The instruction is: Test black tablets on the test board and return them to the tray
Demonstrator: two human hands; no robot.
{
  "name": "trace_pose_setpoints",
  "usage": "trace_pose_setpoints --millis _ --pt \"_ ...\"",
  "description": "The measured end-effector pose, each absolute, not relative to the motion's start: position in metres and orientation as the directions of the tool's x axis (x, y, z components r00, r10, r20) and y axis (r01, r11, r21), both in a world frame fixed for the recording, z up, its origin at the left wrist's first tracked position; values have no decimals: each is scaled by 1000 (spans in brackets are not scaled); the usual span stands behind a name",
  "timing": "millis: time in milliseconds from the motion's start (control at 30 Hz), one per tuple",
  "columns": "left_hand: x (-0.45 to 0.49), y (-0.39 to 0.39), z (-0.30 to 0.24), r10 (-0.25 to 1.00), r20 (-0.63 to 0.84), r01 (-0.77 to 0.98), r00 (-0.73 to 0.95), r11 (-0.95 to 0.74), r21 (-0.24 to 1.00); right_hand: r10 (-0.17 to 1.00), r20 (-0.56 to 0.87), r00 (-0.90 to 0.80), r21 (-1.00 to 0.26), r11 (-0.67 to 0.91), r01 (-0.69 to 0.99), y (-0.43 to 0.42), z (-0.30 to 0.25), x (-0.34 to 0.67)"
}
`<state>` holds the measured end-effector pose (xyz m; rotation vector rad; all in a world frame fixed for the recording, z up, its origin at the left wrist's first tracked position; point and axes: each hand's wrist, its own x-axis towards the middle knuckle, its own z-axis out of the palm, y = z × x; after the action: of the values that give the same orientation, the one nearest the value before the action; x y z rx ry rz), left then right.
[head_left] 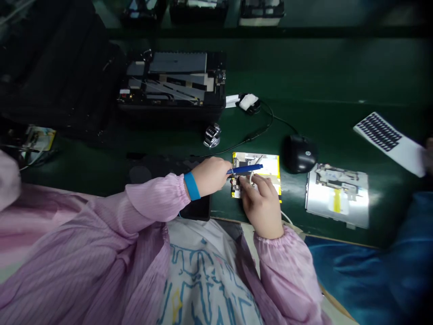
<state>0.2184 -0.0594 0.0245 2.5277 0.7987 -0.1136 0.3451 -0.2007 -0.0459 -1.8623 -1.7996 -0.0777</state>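
Note:
My left hand (211, 175), with a blue band at the wrist, is closed around a slim blue pen-like tool (248, 169) that points right, over an opened flat electronic device (272, 164) with yellow edges. My right hand (263, 205) rests on the lower part of this device, its fingers bent and pressed together. A thin white cable (287, 218) runs from the table edge under this hand and shows again between its fingers. What the fingertips touch is partly hidden. Below my left forearm lies a dark flat slab (196, 208).
A black computer mouse (299, 154) and a silver metal panel (336, 195) lie to the right. Farther off are a small chrome counter (212, 135) and a black tray of parts (172, 108). At far right, another person's hand (429, 155) touches a printed label sheet (389, 142).

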Motion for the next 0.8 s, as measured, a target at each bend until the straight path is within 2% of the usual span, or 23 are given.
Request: trace_pose_setpoints --millis 200,467,800 --pt "219 -58 24 534 -211 569 819 -709 417 897 430 103 -311 40 950 -199 -47 344" --pt "219 -55 33 556 -226 593 800 -675 439 880 455 138 -370 46 928 -199 -47 344" --pt "221 -55 32 569 -233 608 789 -667 431 884 451 124 -356 50 933 -199 -47 346"
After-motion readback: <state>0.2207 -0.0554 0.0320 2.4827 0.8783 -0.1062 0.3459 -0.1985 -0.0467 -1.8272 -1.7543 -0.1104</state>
